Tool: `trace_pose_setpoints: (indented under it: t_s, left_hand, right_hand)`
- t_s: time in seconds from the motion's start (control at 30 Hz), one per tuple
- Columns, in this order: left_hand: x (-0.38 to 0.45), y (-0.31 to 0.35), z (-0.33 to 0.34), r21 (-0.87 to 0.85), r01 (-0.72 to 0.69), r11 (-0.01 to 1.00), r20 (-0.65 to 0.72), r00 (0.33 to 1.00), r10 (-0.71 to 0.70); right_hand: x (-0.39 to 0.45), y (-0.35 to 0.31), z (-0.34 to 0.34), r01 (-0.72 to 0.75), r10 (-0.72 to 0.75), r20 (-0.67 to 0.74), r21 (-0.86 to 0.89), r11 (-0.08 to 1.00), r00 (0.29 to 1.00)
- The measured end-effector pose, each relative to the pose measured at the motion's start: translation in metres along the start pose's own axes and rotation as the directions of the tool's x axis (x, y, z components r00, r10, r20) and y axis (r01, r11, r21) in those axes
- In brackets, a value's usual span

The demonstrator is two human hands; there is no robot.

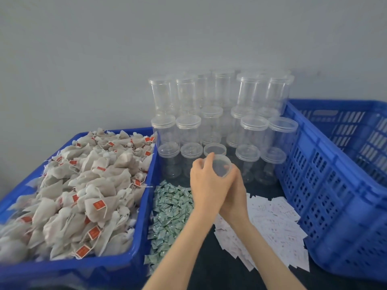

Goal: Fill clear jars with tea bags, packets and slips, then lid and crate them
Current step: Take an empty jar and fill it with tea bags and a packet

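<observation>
Two bare forearms reach in from the near edge and meet at the middle of a dark desk (pixel 209 266). The left hand (pixel 206 181) lies crossed over the right, its fingers curled around the rim of a clear lid (pixel 222 165). The right hand (pixel 235 195) sits beneath and behind it, cupped around a clear jar (pixel 227 172) that is mostly hidden by both hands; how its fingers lie cannot be told.

Just beyond the hands stand stacked rows of empty clear jars (pixel 219 114), most with lids on, rising in tiers against a grey wall (pixel 188 34). One jar in the nearest row, just behind the hands, appears open.

On the desk under the left forearm lies a heap of small green packets (pixel 169 212). Under and to the right of the right forearm spreads a pile of white paper slips (pixel 272 225).

At the left, a blue tray (pixel 134 254) is heaped with beige tea bags (pixel 83 191) bearing red tags. At the right stands a blue slotted crate (pixel 326 206); the part of its inside that shows holds nothing.
</observation>
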State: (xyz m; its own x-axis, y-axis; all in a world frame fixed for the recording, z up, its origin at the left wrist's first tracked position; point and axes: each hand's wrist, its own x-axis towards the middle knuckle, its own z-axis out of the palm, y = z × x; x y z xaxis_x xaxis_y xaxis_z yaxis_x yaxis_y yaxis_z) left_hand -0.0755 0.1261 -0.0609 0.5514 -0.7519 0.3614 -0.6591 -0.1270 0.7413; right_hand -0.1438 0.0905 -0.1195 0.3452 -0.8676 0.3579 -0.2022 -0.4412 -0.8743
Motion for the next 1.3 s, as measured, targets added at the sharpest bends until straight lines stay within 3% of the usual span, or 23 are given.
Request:
trace_pose_setpoints:
  t_s: [0.03,0.07,0.13,0.2,0.27,0.33,0.37,0.4,0.43,0.47,0.5,0.53,0.57,0.6,0.67,0.7,0.83,0.9,0.97,1.07,1.1,1.17,1.3]
  left_hand:
    - [-0.004,0.001,0.002,-0.010,0.042,0.999,-0.012,0.999,-0.042]
    - [-0.003,-0.001,0.003,-0.010,0.052,0.999,0.051,0.997,-0.051]
    - [0.006,-0.007,-0.005,-0.024,0.033,0.999,0.299,0.954,-0.025]
    - [0.017,-0.017,-0.023,-0.005,-0.034,0.999,0.540,0.841,0.031]
    - [0.029,-0.027,-0.042,0.006,-0.152,0.988,0.653,0.749,0.111]
    - [0.037,-0.033,-0.049,-0.059,-0.177,0.982,0.693,0.701,0.168]
    - [0.035,-0.031,-0.046,-0.052,-0.170,0.984,0.662,0.732,0.162]
    - [0.032,-0.027,-0.038,0.015,-0.166,0.986,0.573,0.810,0.128]
    - [0.026,-0.022,-0.029,0.151,-0.133,0.980,0.419,0.906,0.059]
    - [0.020,-0.017,-0.020,0.277,-0.072,0.958,0.274,0.962,-0.007]
    - [0.013,-0.015,-0.015,0.304,-0.037,0.952,0.208,0.978,-0.028]
    - [0.011,-0.016,-0.010,0.236,-0.033,0.971,0.248,0.968,-0.027]
    - [0.014,-0.020,-0.010,0.091,-0.027,0.995,0.363,0.932,-0.008]
    - [0.021,-0.024,-0.017,-0.041,0.013,0.999,0.539,0.842,0.011]
    - [0.035,-0.033,-0.036,-0.109,-0.017,0.994,0.777,0.621,0.096]
    - [0.041,-0.037,-0.042,-0.084,-0.072,0.994,0.801,0.589,0.110]
    - [0.042,-0.028,-0.035,0.212,-0.070,0.975,0.606,0.792,-0.075]
    - [0.033,-0.024,-0.023,0.244,-0.084,0.966,0.540,0.840,-0.063]
    - [0.031,-0.022,-0.020,0.161,-0.171,0.972,0.613,0.789,0.037]
    - [0.042,-0.027,-0.036,-0.021,-0.176,0.984,0.814,0.569,0.119]
    - [0.046,-0.028,-0.040,-0.021,-0.204,0.979,0.836,0.533,0.129]
    - [0.051,-0.028,-0.041,0.067,-0.245,0.967,0.803,0.588,0.094]
    - [0.045,-0.021,-0.027,0.295,-0.104,0.950,0.637,0.762,-0.115]
  right_hand:
    - [-0.001,-0.002,0.000,-0.023,0.024,-0.003,0.204,0.979,1.000]
    - [-0.004,0.002,0.003,0.027,-0.030,0.009,0.215,0.976,1.000]
    - [-0.012,0.011,0.002,0.049,-0.048,0.008,-0.033,0.998,0.999]
    - [-0.011,0.019,0.001,-0.013,0.007,-0.071,-0.085,0.996,0.997]
    - [-0.013,0.022,-0.002,-0.017,0.019,0.029,-0.072,0.997,0.999]
    - [-0.011,0.023,0.000,-0.073,0.073,0.047,-0.001,0.997,0.996]
    - [-0.012,0.020,0.002,-0.092,0.090,0.044,0.038,0.995,0.995]
    - [-0.013,0.018,0.005,-0.086,0.085,0.022,0.031,0.996,0.996]
    - [-0.013,0.018,0.009,-0.065,0.065,-0.010,0.005,0.998,0.998]
    - [-0.013,0.016,0.012,-0.065,0.064,-0.044,-0.027,0.997,0.997]
    - [-0.013,0.016,0.014,-0.081,0.077,-0.075,-0.046,0.996,0.994]
    - [-0.012,0.017,0.013,-0.089,0.082,-0.099,-0.064,0.994,0.992]
    - [-0.011,0.021,0.011,-0.078,0.069,-0.110,-0.076,0.994,0.992]
    - [-0.011,0.023,0.007,-0.065,0.057,-0.102,-0.085,0.994,0.993]
    - [-0.012,0.024,0.001,-0.075,0.069,-0.073,-0.094,0.993,0.995]
    - [-0.011,0.025,0.000,-0.087,0.081,-0.061,-0.102,0.991,0.995]
    - [-0.013,0.022,0.010,-0.083,0.078,-0.055,-0.099,0.992,0.995]
    - [-0.015,0.022,0.014,-0.062,0.060,-0.023,-0.117,0.991,0.998]
    - [-0.016,0.023,0.013,-0.039,0.038,-0.010,-0.127,0.991,0.999]
    - [-0.016,0.028,0.005,-0.108,0.104,-0.055,-0.071,0.992,0.993]
    - [-0.017,0.029,0.003,-0.127,0.123,-0.066,-0.064,0.990,0.990]
    - [-0.017,0.029,0.001,-0.131,0.126,-0.067,-0.075,0.989,0.990]
    - [-0.017,0.026,0.003,-0.105,0.097,-0.068,-0.118,0.987,0.993]
